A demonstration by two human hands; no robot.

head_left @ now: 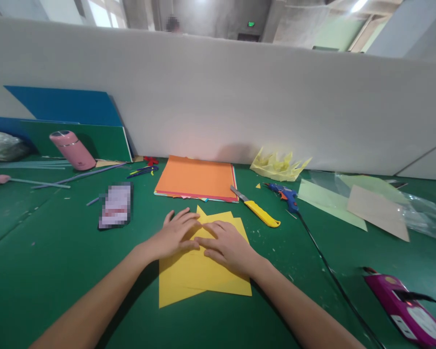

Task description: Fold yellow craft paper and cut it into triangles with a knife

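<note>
At far left on the green worktop, a clear plastic bag, then a green board and a blue board leaning against the white partition. In front of the boards, a tilted-looking pink bottle; nearer, a blurred phone-like object. Next, an orange sheet on top of a stack near the partition. Closer in, at the middle, overlapping yellow sheets, flat on the worktop. Over their left part, the left hand, palm down, fingers loosely spread, with hold of nothing; over their right part, the right hand, likewise open and empty, fingertips close to the left's, contact impossible to tell. To the right, a yellow cutter, blade over the stack's edge. Beyond, a spiky pale-yellow paper piece, then a blue glue gun with black cord. Farther right, a pale green sheet, a beige sheet, a magenta power strip and clear plastic.
</note>
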